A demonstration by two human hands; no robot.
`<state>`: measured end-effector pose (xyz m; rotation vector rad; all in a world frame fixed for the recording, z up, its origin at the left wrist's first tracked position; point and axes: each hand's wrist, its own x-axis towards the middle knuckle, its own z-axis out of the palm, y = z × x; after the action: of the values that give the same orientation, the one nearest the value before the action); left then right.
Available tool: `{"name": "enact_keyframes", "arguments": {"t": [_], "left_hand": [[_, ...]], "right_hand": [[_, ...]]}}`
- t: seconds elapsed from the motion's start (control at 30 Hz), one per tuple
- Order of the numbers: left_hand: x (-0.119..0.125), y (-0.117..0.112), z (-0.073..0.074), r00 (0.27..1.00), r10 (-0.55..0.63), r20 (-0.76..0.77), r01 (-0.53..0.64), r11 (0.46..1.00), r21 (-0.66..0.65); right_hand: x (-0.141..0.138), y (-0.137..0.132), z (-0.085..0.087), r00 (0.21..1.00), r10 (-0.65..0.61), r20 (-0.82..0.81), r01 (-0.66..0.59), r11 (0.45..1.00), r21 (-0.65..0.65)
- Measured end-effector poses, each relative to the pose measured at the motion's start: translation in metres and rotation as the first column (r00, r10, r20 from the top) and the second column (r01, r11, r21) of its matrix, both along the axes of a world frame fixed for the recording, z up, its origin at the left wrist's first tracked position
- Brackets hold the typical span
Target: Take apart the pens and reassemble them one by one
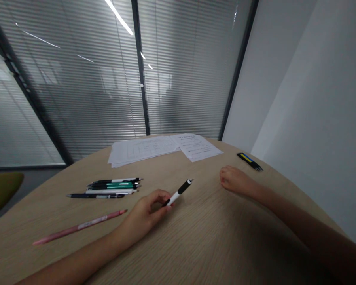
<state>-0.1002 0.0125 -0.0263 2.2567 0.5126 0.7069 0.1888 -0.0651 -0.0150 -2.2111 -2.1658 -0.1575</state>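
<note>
My left hand (150, 209) pinches a white and black ballpoint pen (175, 196) between thumb and fingers. The pen is tilted, its tip pointing up and to the right. Over the right part of the table my right hand (235, 180) is closed, fingers curled in. Whatever it may hold is hidden. Beside my left forearm lies a pink pen (83, 225), slanting across the tabletop. Several pens (112, 185) in black, green and white lie side by side just left of my left hand.
The wooden table (195, 237) has a rounded edge. Printed paper sheets (148, 149) lie at its far side. A black pack (249, 160) with a yellow and blue label sits at the right. A green chair (2, 190) stands at the left. Glass panels with blinds (91, 91) rise behind.
</note>
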Motion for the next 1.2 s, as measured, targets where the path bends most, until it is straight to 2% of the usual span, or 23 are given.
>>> {"name": "enact_keyframes", "arguments": {"t": [0.13,0.23,0.27,0.33,0.4,0.47,0.63,0.73,0.8,0.87,0.93,1.1,1.2], "left_hand": [[-0.001,-0.002,-0.001,0.999,-0.008,-0.034,0.008,1.000,0.015],[0.000,-0.002,-0.003,0.998,-0.016,-0.058,0.015,1.000,-0.010],[0.000,-0.002,-0.004,0.998,-0.018,-0.065,0.017,1.000,-0.021],[0.002,-0.003,-0.004,0.997,-0.022,-0.077,0.019,0.999,-0.044],[0.004,-0.005,-0.005,0.996,-0.033,-0.086,0.027,0.997,-0.070],[0.006,-0.007,-0.004,0.995,-0.043,-0.093,0.034,0.995,-0.097],[0.010,-0.010,-0.005,0.996,-0.054,-0.076,0.037,0.976,-0.213],[0.015,-0.009,-0.007,0.997,-0.042,-0.060,0.027,0.971,-0.237],[0.021,-0.009,-0.008,0.998,-0.043,-0.047,0.031,0.973,-0.230],[0.026,-0.008,-0.009,0.997,-0.061,-0.042,0.050,0.973,-0.225],[0.030,-0.008,-0.010,0.996,-0.075,-0.042,0.064,0.973,-0.223],[0.030,-0.007,-0.011,0.997,-0.065,-0.033,0.055,0.969,-0.239],[0.029,-0.007,-0.012,0.997,-0.066,-0.028,0.056,0.960,-0.274]], "right_hand": [[-0.014,-0.004,0.008,0.997,-0.006,-0.082,0.008,1.000,0.014],[-0.029,-0.009,0.020,0.946,0.004,-0.326,0.010,0.999,0.042],[-0.034,-0.011,0.023,0.893,0.023,-0.449,0.000,0.999,0.051],[-0.043,-0.015,0.030,0.740,0.078,-0.668,-0.034,0.996,0.078],[-0.050,-0.020,0.036,0.607,0.140,-0.782,-0.065,0.990,0.127],[-0.055,-0.025,0.043,0.534,0.193,-0.823,-0.063,0.980,0.189],[-0.064,-0.036,0.060,0.495,0.276,-0.824,-0.012,0.950,0.311],[-0.069,-0.037,0.062,0.442,0.277,-0.853,0.097,0.931,0.352],[-0.073,-0.036,0.061,0.418,0.293,-0.860,0.184,0.900,0.396],[-0.075,-0.036,0.059,0.436,0.327,-0.838,0.237,0.857,0.458],[-0.076,-0.037,0.058,0.492,0.365,-0.790,0.234,0.819,0.524],[-0.080,-0.044,0.059,0.695,0.410,-0.591,0.092,0.764,0.638],[-0.083,-0.046,0.058,0.751,0.423,-0.506,0.042,0.735,0.676]]}}
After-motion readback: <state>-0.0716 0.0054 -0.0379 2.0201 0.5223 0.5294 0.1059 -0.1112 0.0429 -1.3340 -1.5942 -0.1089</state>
